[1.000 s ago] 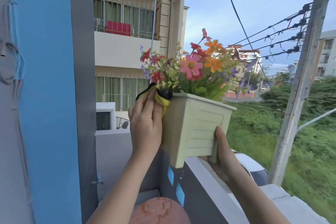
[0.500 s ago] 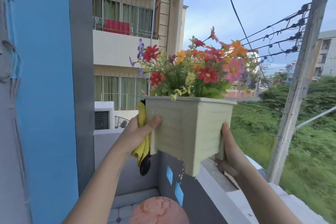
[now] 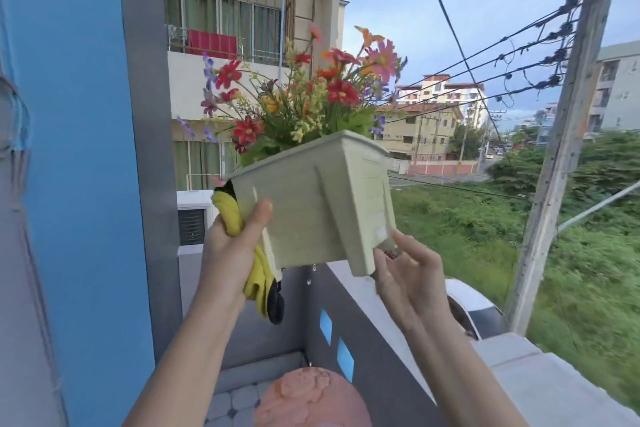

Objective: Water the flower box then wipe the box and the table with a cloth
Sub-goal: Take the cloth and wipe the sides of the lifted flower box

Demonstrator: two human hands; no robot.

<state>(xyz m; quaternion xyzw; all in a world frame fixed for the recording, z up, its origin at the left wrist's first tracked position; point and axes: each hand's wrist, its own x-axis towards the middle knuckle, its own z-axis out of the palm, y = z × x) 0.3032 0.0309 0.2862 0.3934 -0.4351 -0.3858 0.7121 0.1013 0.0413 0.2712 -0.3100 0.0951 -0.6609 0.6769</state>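
A pale green flower box (image 3: 311, 204) full of red, pink and orange flowers (image 3: 311, 94) is held up in the air, tilted with its left end lower. My left hand (image 3: 235, 246) grips its left end, thumb on the front face, with a yellow and black cloth (image 3: 258, 270) bunched between palm and box. My right hand (image 3: 408, 270) sits under the box's lower right corner, fingers loosely spread and touching a foot. Water drops (image 3: 310, 276) fall from the bottom.
A grey balcony wall (image 3: 363, 340) with blue squares runs below the box. A blue and grey pillar (image 3: 86, 149) stands at left. A round terracotta object (image 3: 308, 399) lies at the bottom centre. A wooden pole (image 3: 561, 156) with wires rises at right.
The box has tilted, left end down and bottom turned toward me. My right hand has slipped from its right side to under the corner with fingers loosened. Drops now fall from it.
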